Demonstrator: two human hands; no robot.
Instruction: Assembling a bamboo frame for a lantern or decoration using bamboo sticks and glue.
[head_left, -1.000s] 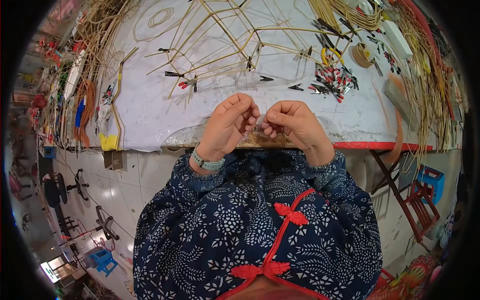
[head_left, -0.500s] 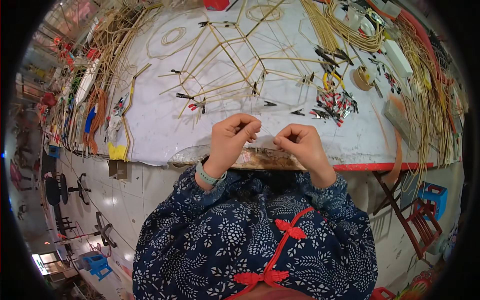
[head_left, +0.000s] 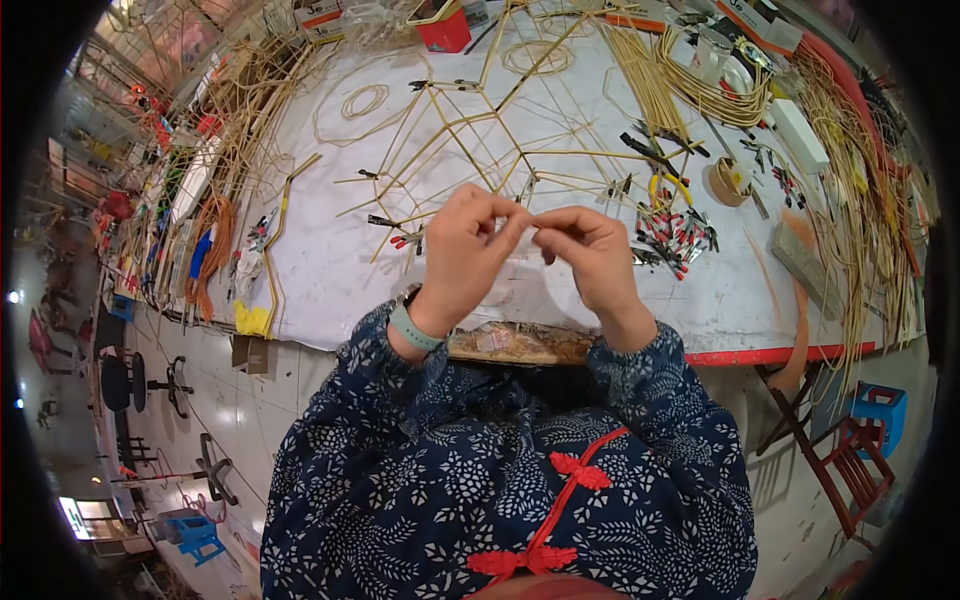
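Note:
My left hand and my right hand meet fingertip to fingertip above the near part of the white-covered table. Each is closed in a pinch; whatever lies between the fingers is too thin and too hidden to make out. Just beyond them lies an angular open frame of thin bamboo strips, its joints held by small clips. One black clip grips a corner left of my hands. A pile of red-and-black clips is to the right of my right hand, with yellow-handled pliers behind it.
Bundles of long cane strips line the right side, with more strips at the left. A roll of tape, a grey block and a white box lie at the right. A red container stands at the far edge.
Both hands have moved up and away from me, and their fingertips have come together from a small gap. The view has shifted slightly, showing more of the table's far edge.

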